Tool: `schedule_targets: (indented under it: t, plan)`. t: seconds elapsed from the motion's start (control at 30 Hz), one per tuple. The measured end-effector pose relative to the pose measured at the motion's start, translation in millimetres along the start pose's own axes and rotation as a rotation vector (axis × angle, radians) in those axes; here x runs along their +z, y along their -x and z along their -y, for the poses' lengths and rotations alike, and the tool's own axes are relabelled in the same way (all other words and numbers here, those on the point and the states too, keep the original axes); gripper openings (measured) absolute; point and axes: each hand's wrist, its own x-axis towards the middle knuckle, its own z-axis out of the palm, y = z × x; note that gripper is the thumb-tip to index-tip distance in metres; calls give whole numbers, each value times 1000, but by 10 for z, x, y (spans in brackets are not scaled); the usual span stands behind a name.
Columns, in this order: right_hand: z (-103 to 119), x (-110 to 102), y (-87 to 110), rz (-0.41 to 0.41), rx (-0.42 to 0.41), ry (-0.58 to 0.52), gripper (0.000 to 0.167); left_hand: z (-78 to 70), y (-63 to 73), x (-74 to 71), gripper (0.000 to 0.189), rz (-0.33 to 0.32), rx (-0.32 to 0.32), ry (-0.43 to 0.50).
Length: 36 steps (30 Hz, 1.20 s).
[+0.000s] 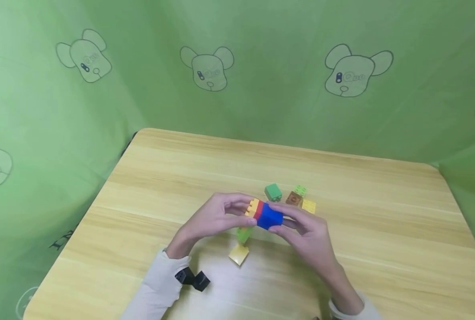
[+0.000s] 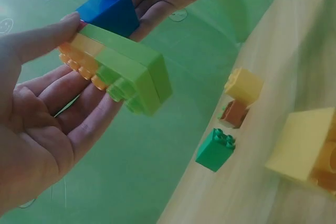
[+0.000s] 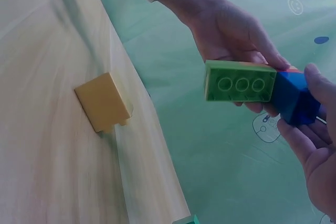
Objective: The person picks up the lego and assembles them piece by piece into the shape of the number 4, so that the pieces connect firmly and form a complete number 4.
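Observation:
Both hands hold one stack of joined toy building bricks above the table. My left hand (image 1: 221,218) grips the end with the orange bricks (image 2: 84,59) and the light green brick (image 3: 241,81), its thumb on one side and fingers on the other. At the opposite end, my right hand (image 1: 311,235) pinches a blue brick (image 1: 270,216) between thumb and fingers. A thin red layer (image 1: 259,210) lies between orange and blue. The light green brick juts out sideways, its hollow underside facing the right wrist camera. Blue appears to touch the red layer; whether it is fully seated cannot be told.
Loose bricks lie on the wooden table (image 1: 161,178): a pale yellow one (image 1: 238,254) below the hands, and beyond them a dark green (image 1: 273,192), a brown (image 1: 293,199), a light green (image 1: 301,190) and a yellow one (image 1: 309,206). A green curtain (image 1: 269,111) stands behind the table.

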Motion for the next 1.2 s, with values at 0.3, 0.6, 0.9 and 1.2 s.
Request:
schedule_targets:
  t: [0.3, 0.6, 0.9, 1.2]
  plan:
    - [-63, 7, 15, 46, 34, 85, 55, 59, 126, -152, 48, -107, -30, -64]
    - [-184, 87, 83, 119, 144, 223, 36, 109, 239, -258, 54, -193, -90, -41]
    - [-329, 163, 139, 237, 110, 272, 34, 112, 220, -270, 49, -198, -58, 3]
    - [-396, 307, 198, 506, 41, 449, 54, 95, 196, -260, 48, -204, -58, 22]
